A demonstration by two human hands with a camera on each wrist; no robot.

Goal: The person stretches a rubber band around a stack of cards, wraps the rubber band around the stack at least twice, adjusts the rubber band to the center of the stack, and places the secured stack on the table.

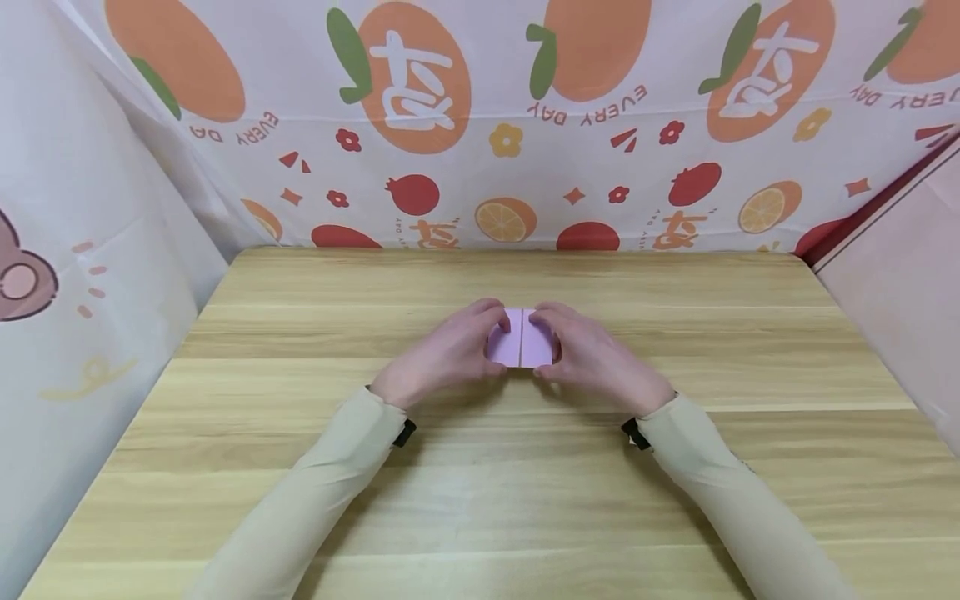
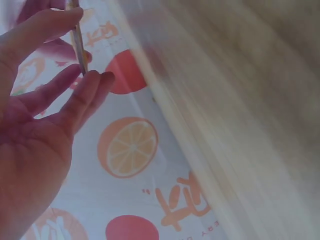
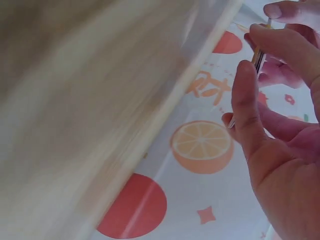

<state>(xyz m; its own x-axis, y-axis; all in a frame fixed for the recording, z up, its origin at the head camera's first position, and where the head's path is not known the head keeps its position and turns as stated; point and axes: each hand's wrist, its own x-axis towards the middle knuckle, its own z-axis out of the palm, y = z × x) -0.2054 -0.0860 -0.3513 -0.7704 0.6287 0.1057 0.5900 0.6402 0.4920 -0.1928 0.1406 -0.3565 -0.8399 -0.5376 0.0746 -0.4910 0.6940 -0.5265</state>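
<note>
Two flat lilac pieces lie edge to edge in the head view, the left piece and the right piece, with a thin tan line between them. My left hand grips the left piece by its outer side, thumb at the near edge and fingers at the far edge. In mirror fashion, my right hand grips the right piece. Both wrist views show the pieces side-on as a thin edge between thumb and fingers; the palms stay off them. Whether the two pieces are joined, I cannot tell.
Below the hands spreads a light wood-grain table. A white cloth with fruit prints hangs along its back edge, and another pale cloth hangs at the left. Black bands circle the wrists below pale sleeves.
</note>
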